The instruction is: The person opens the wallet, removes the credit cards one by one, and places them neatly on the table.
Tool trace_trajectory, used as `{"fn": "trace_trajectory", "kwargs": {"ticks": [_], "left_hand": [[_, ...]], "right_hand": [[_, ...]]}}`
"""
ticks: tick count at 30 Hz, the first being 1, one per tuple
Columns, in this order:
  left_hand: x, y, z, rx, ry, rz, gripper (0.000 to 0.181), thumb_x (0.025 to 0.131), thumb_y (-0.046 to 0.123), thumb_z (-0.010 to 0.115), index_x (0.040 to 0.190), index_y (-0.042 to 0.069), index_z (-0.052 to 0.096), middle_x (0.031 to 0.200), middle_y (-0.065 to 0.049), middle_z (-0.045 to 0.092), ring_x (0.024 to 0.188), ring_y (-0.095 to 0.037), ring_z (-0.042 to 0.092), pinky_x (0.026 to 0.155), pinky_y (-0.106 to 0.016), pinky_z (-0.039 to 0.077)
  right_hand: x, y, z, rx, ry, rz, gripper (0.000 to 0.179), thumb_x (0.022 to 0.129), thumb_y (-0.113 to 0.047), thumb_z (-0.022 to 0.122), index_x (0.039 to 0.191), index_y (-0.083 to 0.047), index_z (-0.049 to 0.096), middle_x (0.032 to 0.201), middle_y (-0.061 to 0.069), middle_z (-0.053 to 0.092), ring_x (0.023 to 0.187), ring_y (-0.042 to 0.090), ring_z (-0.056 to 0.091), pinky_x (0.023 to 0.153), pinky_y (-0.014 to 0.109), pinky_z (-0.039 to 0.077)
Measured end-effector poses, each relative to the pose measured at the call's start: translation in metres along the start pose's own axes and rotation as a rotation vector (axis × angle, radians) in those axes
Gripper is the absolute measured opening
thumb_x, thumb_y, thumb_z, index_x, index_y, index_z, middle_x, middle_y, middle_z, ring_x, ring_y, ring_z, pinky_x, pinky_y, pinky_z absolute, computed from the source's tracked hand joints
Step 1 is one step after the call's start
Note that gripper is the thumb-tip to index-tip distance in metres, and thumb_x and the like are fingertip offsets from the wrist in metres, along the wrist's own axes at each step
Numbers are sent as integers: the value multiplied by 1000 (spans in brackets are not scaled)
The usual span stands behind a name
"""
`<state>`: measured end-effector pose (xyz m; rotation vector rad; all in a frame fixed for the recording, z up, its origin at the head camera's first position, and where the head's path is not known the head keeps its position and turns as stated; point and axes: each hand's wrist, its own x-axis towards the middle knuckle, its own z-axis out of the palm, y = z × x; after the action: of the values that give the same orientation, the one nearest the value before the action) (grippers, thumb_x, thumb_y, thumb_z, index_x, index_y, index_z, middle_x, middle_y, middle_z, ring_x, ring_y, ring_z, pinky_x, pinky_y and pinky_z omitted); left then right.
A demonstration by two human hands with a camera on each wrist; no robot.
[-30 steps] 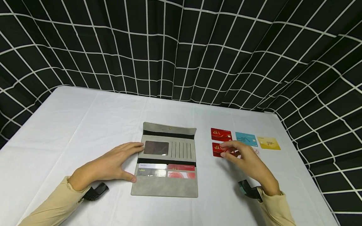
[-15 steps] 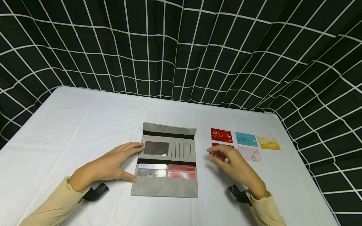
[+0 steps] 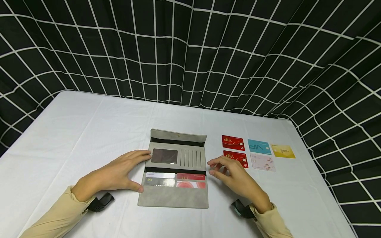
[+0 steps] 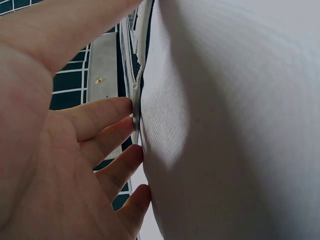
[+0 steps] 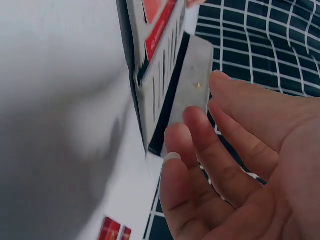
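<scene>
A grey wallet [image 3: 172, 197] lies unfolded on the white cloth. Its lower pockets hold a dark card [image 3: 160, 182] marked LOGO, a pale card, a red card [image 3: 190, 176] and a pink-and-white card [image 3: 190, 184]. My left hand [image 3: 117, 172] rests at the wallet's left edge, thumb and fingers spread; the left wrist view shows fingertips [image 4: 125, 106] against that edge. My right hand [image 3: 238, 178] hovers just off the right edge, fingers loosely bent with nothing between them. In the right wrist view, the wallet [image 5: 192, 75] stands beyond those fingers.
Right of the wallet lie two red VIP cards [image 3: 232, 142], the lower partly behind my right hand. Beside them are a blue card [image 3: 259, 146], a yellow card [image 3: 283, 151] and a pale pink card [image 3: 263, 162]. A black gridded curtain [image 3: 184, 56] borders the table's back.
My right hand has moved left from over the lower red card to beside the wallet's right edge, uncovering the red and pale pink cards. My left hand and the wallet stay put.
</scene>
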<state>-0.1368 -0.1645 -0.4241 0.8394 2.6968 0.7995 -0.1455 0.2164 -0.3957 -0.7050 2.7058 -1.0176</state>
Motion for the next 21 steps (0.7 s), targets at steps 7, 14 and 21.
{"fn": "trace_trajectory", "kwargs": {"ticks": [7, 14, 21], "left_hand": [[0, 0, 0, 2, -3, -4, 99, 70, 53, 82, 147, 4, 44, 155, -11, 40, 144, -38, 36, 115, -61, 31], [0, 0, 0, 5, -6, -5, 99, 70, 52, 83, 147, 4, 44, 155, -12, 41, 144, -38, 36, 115, -61, 31], [0, 0, -1, 4, -5, -8, 100, 70, 52, 83, 147, 4, 44, 155, -12, 40, 144, -39, 36, 115, -61, 31]], "right_hand": [[1, -2, 9, 3, -29, -40, 23, 90, -17, 73, 112, -11, 70, 98, -6, 69, 86, 4, 58, 74, 21, 53], [1, -4, 14, 0, -67, -26, 24, 91, -18, 72, 114, -13, 70, 104, -6, 69, 90, 5, 58, 78, 22, 54], [1, -6, 17, 11, -107, -29, 23, 91, -19, 71, 114, -15, 71, 106, -6, 69, 93, 9, 58, 83, 24, 54]]}}
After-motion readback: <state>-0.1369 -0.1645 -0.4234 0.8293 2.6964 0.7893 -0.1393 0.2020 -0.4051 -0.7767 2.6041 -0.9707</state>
